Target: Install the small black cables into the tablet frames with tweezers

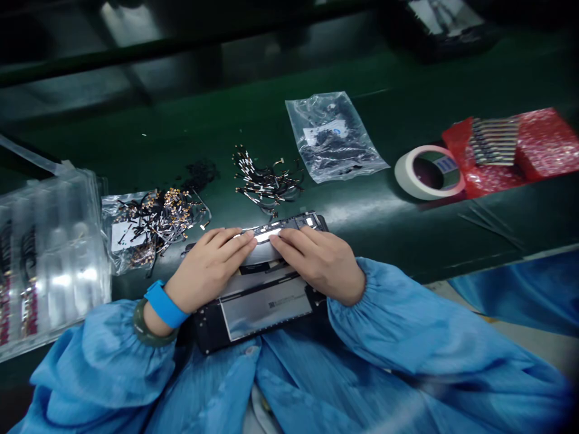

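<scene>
An opened tablet-like device (208, 328) lies tilted in front of me, against the near side of the bench. Its flat silver battery (262, 316) carries small print and a square code. My left hand (212, 265) comes over its left side, fingers close together, their tips at a bright strip (266, 235) along the far edge. From the right, my right hand (321, 259) bends its fingers over the same edge, tips at the strip's other end. Both thumbs are hidden. Just beyond lies a pile of thin black flex cables (265, 181) with white and gold ends.
At left are a clear compartment tray (67, 241) and a bag (131, 235) heaped with small cables (174, 211). Farther back lies a clear bag (335, 135) of dark parts. A white tape roll (414, 175) and red bubble wrap (547, 144) with strip-like parts (495, 141) stand right.
</scene>
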`<control>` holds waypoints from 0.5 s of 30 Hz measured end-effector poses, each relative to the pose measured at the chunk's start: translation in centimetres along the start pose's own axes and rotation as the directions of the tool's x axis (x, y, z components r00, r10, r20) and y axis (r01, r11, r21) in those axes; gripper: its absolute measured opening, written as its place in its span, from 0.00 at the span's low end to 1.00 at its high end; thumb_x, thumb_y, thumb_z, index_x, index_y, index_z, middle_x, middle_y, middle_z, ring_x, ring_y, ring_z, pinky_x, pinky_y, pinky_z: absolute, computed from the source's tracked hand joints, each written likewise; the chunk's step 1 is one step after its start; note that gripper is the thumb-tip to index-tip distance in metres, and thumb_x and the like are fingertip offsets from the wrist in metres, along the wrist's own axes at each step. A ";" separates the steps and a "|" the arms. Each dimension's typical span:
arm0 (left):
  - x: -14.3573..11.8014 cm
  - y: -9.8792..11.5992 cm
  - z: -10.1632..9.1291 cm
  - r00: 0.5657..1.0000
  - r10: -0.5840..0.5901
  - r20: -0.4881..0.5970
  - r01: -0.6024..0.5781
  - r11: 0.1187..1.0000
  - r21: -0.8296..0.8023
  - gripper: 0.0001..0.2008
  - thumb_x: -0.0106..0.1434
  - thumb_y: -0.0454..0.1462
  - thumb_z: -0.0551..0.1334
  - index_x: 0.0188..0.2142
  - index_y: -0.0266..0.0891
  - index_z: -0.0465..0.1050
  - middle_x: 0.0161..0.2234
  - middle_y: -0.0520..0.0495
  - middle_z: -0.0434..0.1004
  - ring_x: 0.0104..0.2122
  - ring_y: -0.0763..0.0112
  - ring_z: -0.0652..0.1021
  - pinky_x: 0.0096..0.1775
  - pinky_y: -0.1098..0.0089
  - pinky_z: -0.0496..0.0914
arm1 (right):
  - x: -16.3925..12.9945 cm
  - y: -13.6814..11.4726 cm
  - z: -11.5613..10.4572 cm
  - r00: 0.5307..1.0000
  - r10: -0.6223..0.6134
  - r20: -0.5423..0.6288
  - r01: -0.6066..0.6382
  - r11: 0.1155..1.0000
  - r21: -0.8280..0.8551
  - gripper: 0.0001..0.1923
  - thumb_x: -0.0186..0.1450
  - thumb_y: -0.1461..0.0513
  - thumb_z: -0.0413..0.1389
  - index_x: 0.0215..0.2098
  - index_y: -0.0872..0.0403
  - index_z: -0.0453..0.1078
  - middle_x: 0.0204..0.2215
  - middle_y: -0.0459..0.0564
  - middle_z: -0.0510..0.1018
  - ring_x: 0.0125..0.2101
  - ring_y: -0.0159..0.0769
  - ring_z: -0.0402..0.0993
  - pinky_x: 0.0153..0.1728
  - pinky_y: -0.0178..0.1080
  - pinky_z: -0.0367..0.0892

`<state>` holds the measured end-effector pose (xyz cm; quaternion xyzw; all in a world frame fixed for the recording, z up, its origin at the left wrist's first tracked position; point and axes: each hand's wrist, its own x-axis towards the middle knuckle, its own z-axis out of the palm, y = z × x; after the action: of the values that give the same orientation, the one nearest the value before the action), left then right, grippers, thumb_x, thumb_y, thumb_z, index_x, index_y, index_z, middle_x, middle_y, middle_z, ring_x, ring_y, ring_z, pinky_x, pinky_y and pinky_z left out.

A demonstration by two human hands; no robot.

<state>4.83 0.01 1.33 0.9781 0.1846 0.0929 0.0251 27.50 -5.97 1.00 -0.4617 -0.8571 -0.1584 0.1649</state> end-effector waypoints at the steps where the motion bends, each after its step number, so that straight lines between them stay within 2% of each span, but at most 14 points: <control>1: 0.0 0.0 0.0 1.000 0.000 0.000 0.000 1.000 -0.003 0.19 0.65 0.28 0.53 0.55 0.30 0.67 0.51 0.39 0.74 0.52 0.55 0.71 0.50 0.55 0.69 | 0.0 0.0 0.0 1.000 0.002 0.000 -0.002 1.000 0.001 0.13 0.70 0.68 0.47 0.40 0.59 0.74 0.32 0.50 0.79 0.28 0.33 0.66 0.25 0.39 0.56; 15: 0.3 0.1 -0.2 1.000 0.012 -0.011 -0.012 1.000 0.029 0.19 0.63 0.27 0.53 0.53 0.30 0.68 0.49 0.38 0.76 0.50 0.55 0.73 0.48 0.55 0.71 | 0.2 -0.1 0.1 0.999 -0.033 -0.012 0.032 0.998 -0.056 0.11 0.68 0.67 0.51 0.40 0.59 0.75 0.31 0.49 0.80 0.27 0.34 0.64 0.24 0.39 0.55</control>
<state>5.13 0.05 1.59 0.9789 0.1802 0.0957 0.0093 27.29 -5.84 0.94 -0.4510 -0.8587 -0.1879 0.1549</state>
